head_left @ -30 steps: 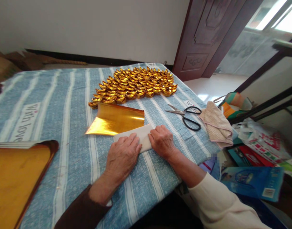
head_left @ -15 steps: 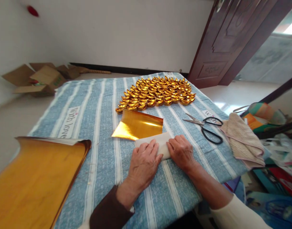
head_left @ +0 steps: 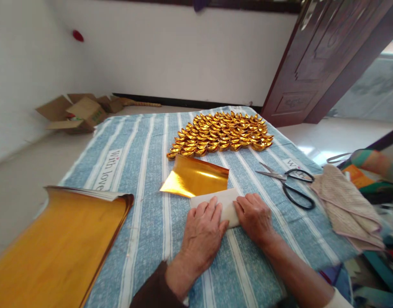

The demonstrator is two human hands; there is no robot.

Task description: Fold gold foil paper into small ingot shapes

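Both hands, left hand (head_left: 201,233) and right hand (head_left: 253,214), are pressing flat, fingers spread, on the gold paper sheet (head_left: 212,190) near the bench's near edge, pinning its white folded flap to crease it.

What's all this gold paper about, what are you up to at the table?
A person is folding a sheet of gold foil paper on a blue striped cloth. The left hand and right hand press flat on its folded-over white edge. Behind it lie rows of folded gold ingots. A stack of gold sheets sits to the left; scissors and a towel to the right.
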